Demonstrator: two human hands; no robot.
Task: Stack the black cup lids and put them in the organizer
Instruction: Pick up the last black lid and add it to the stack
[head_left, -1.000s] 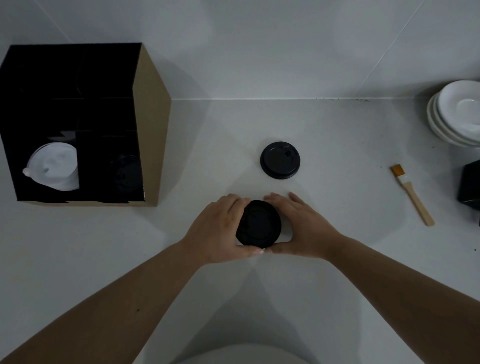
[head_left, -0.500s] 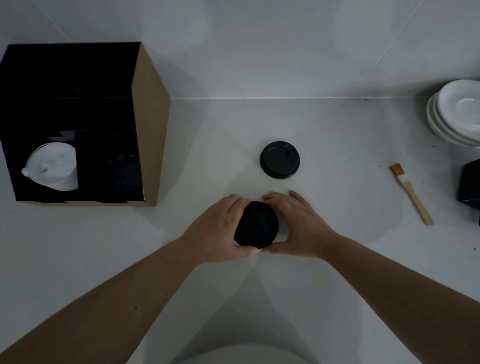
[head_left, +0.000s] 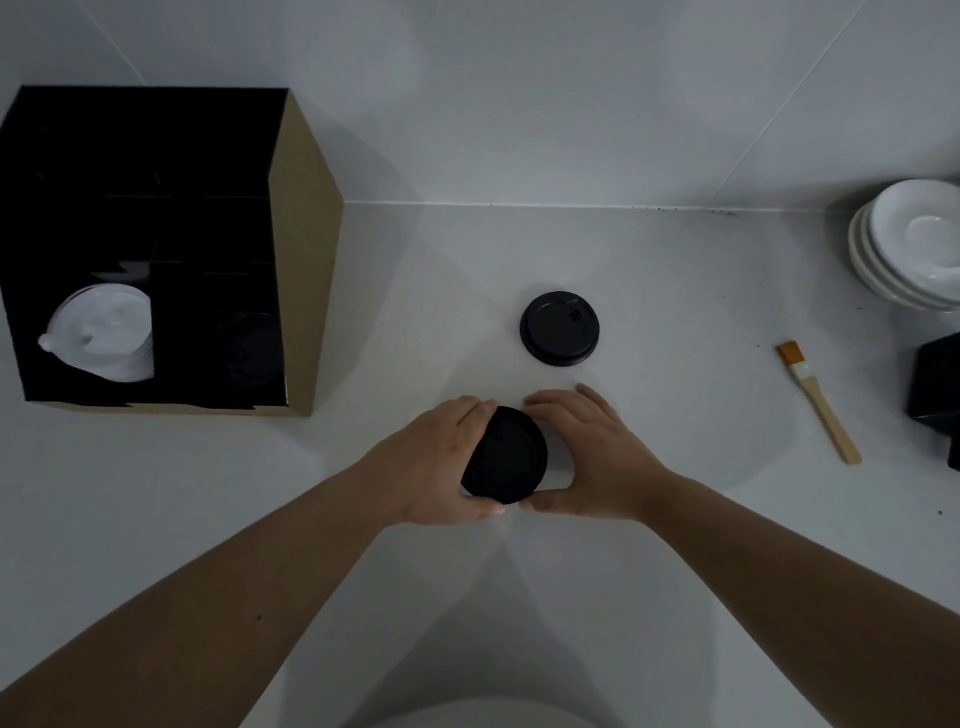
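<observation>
A short stack of black cup lids (head_left: 505, 456) sits low over the white counter in the middle, tilted slightly to the left. My left hand (head_left: 434, 462) wraps its left side, fingers over the far rim and thumb under the near rim. My right hand (head_left: 589, 452) cups the right side, touching only with fingertip and thumb; a gap shows between palm and stack. Another single black lid (head_left: 559, 328) lies flat farther back. The cardboard organizer (head_left: 306, 260) stands at the left, with white lids (head_left: 104, 335) in one slot and dark lids (head_left: 252, 345) dimly seen in the slot beside it.
A wooden-handled brush (head_left: 821, 408) lies to the right. White saucers (head_left: 914, 244) are stacked at the far right against the wall. A black object (head_left: 937, 384) sits at the right edge. The wall runs along the back of the counter.
The lid stack has shifted slightly left with my left hand, and the gap between it and my right palm has widened. The single lid has not moved.
</observation>
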